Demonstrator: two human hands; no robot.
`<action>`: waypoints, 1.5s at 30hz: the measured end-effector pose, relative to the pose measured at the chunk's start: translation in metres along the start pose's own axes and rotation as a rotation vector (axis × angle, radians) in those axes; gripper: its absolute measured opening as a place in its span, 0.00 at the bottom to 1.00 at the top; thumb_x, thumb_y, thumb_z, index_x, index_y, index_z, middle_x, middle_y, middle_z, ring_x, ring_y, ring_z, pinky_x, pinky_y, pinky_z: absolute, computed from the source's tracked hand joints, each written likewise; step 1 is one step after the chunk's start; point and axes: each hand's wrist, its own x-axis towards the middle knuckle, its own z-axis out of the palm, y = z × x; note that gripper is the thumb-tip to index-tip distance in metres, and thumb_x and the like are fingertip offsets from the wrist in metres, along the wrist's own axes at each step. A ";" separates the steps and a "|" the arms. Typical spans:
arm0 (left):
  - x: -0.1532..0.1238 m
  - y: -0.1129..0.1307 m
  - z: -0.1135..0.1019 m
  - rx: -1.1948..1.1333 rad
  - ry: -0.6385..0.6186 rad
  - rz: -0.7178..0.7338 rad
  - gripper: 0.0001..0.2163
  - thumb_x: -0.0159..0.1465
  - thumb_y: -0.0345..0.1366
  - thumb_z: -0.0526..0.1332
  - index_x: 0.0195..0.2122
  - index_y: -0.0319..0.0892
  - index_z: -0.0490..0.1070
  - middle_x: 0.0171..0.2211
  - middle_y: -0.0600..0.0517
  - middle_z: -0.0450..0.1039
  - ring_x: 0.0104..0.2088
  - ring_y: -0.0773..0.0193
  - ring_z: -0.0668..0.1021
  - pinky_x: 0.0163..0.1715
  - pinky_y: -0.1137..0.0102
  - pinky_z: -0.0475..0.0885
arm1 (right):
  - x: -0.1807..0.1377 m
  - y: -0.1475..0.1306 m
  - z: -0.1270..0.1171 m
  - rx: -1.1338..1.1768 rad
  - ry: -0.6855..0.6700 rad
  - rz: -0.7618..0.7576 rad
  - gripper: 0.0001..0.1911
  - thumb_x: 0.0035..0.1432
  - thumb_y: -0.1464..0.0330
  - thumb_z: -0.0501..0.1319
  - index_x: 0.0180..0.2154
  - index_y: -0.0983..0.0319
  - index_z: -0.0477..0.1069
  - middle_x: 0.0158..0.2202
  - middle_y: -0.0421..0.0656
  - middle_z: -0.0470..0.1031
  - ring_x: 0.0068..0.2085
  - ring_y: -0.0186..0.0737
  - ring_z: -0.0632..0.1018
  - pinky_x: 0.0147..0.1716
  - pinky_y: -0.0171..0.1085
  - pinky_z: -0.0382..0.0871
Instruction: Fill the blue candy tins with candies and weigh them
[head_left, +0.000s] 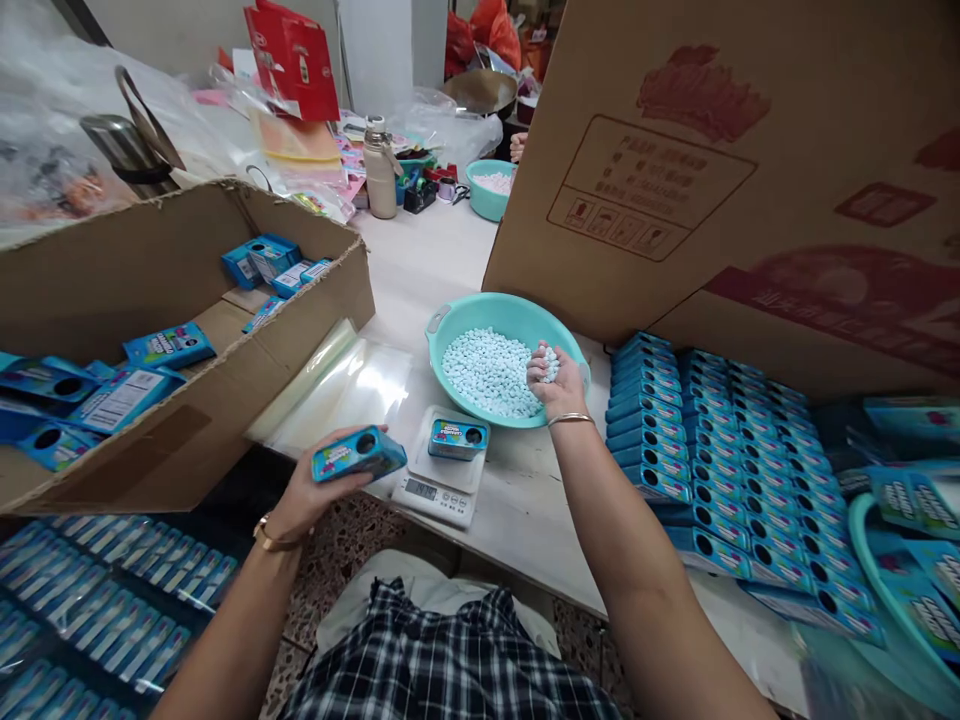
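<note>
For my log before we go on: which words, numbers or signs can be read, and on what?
Scale: digits, perhaps "1974", too blurred to be sure.
Held box: white lettering, too small to read surely.
Upright carton: red Chinese print, blurred; four symbols in a row.
Red bag: white logos, too small.

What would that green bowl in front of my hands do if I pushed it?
The bowl would probably slide, not roll, because it sits upright on the table. It might feel heavier than an empty one, with so many pale pieces inside. Those look small and loose, so they'd likely shift about.
</note>
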 end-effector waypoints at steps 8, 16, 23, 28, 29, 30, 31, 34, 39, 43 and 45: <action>0.041 -0.030 -0.002 -0.005 0.414 0.102 0.32 0.45 0.39 0.76 0.52 0.39 0.72 0.45 0.47 0.78 0.44 0.53 0.80 0.49 0.59 0.75 | -0.012 0.010 0.005 0.038 0.108 0.012 0.14 0.68 0.61 0.47 0.32 0.59 0.63 0.25 0.38 0.69 0.19 0.27 0.67 0.14 0.25 0.59; 0.064 -0.044 0.004 0.214 0.287 0.133 0.28 0.49 0.42 0.73 0.51 0.39 0.73 0.52 0.44 0.74 0.52 0.52 0.76 0.57 0.59 0.68 | -0.013 0.015 0.006 -0.091 0.094 -0.066 0.15 0.69 0.58 0.49 0.31 0.57 0.60 0.21 0.33 0.61 0.16 0.25 0.59 0.12 0.24 0.54; 0.035 -0.030 0.012 0.377 0.575 0.381 0.46 0.49 0.41 0.74 0.66 0.45 0.53 0.63 0.40 0.58 0.64 0.47 0.64 0.61 0.53 0.63 | -0.006 0.028 0.007 -0.701 0.237 -0.406 0.17 0.63 0.53 0.57 0.34 0.60 0.68 0.25 0.39 0.72 0.19 0.27 0.65 0.15 0.27 0.58; 0.003 -0.005 0.064 0.444 0.445 0.624 0.46 0.47 0.43 0.75 0.65 0.49 0.55 0.61 0.43 0.60 0.62 0.42 0.65 0.62 0.50 0.61 | -0.005 0.018 0.007 -1.123 0.227 -0.713 0.17 0.56 0.56 0.64 0.26 0.61 0.68 0.21 0.37 0.68 0.21 0.29 0.65 0.18 0.28 0.55; 0.004 -0.001 0.075 0.498 0.326 0.604 0.44 0.48 0.42 0.75 0.65 0.49 0.56 0.61 0.42 0.61 0.62 0.42 0.65 0.63 0.49 0.61 | -0.006 0.015 0.009 -1.027 0.227 -0.665 0.16 0.57 0.56 0.64 0.27 0.61 0.67 0.20 0.36 0.66 0.20 0.28 0.62 0.17 0.28 0.53; 0.008 0.002 0.085 0.546 0.218 0.584 0.43 0.50 0.42 0.74 0.65 0.48 0.57 0.61 0.42 0.62 0.62 0.43 0.65 0.63 0.49 0.60 | -0.008 0.014 0.011 -0.881 0.209 -0.572 0.15 0.59 0.57 0.62 0.27 0.61 0.66 0.19 0.34 0.63 0.18 0.27 0.60 0.15 0.28 0.51; 0.014 0.005 0.093 0.577 0.129 0.568 0.41 0.51 0.41 0.73 0.65 0.48 0.57 0.61 0.42 0.61 0.62 0.43 0.65 0.63 0.49 0.60 | -0.012 0.013 0.014 -0.705 0.173 -0.455 0.14 0.61 0.59 0.61 0.28 0.60 0.65 0.19 0.32 0.60 0.17 0.26 0.57 0.14 0.27 0.49; 0.038 0.009 0.107 0.582 -0.021 0.523 0.36 0.55 0.41 0.71 0.64 0.48 0.59 0.60 0.42 0.62 0.62 0.47 0.65 0.62 0.50 0.61 | -0.030 0.024 0.025 -0.237 -0.003 -0.154 0.12 0.65 0.63 0.55 0.29 0.59 0.61 0.20 0.31 0.56 0.16 0.25 0.55 0.12 0.25 0.48; 0.059 0.008 0.116 0.562 -0.125 0.462 0.25 0.56 0.40 0.70 0.55 0.47 0.70 0.48 0.46 0.71 0.50 0.52 0.72 0.52 0.56 0.69 | -0.072 0.072 0.043 0.018 -0.097 -0.085 0.13 0.68 0.64 0.52 0.29 0.58 0.60 0.21 0.32 0.56 0.19 0.26 0.61 0.17 0.25 0.59; 0.058 0.009 0.120 0.532 -0.142 0.414 0.19 0.58 0.37 0.69 0.51 0.47 0.73 0.43 0.47 0.71 0.46 0.54 0.73 0.48 0.59 0.70 | -0.093 0.103 0.051 -0.038 -0.034 -0.211 0.13 0.65 0.59 0.55 0.29 0.58 0.62 0.20 0.32 0.56 0.20 0.27 0.63 0.20 0.27 0.63; 0.057 0.009 0.120 0.513 -0.145 0.409 0.18 0.58 0.36 0.68 0.51 0.47 0.74 0.42 0.47 0.71 0.45 0.55 0.73 0.47 0.61 0.70 | -0.097 0.110 0.051 -0.101 -0.004 -0.304 0.13 0.63 0.58 0.58 0.29 0.58 0.63 0.20 0.32 0.57 0.21 0.28 0.65 0.22 0.29 0.65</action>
